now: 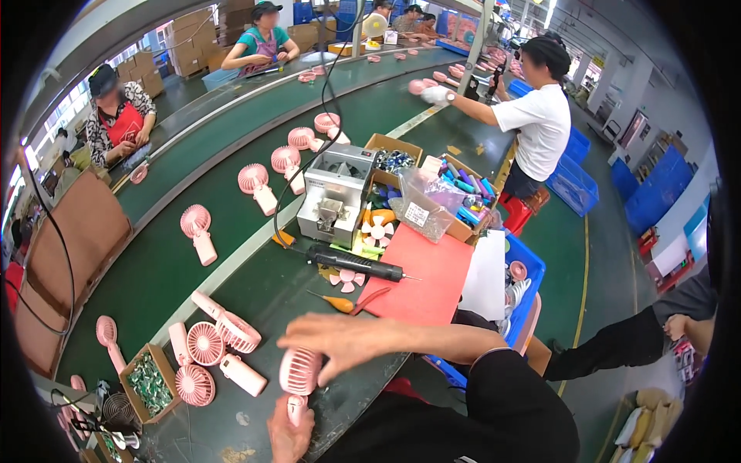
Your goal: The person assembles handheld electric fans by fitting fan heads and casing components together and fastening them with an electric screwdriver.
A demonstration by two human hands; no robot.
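Observation:
My left hand (290,434) is closed around the handle of a pink handheld fan (299,373) near the bench's lower edge. My right hand (333,339) reaches across from the right and curls over the fan's round grille, thumb on one side and fingers over the top. To the left lie several more pink fans (207,344) in a loose cluster. Beyond my right hand are an orange-handled screwdriver (336,303), a pink fan blade (347,280) and a black electric screwdriver (356,263) with its bit pointing right.
A grey machine (333,197) stands behind the tools, beside a red sheet (423,272) and a carton of coloured parts (468,193). At left sits a small box of circuit boards (150,386). A green conveyor (231,224) carries pink fans. Co-workers stand and sit along it. A cable hangs overhead.

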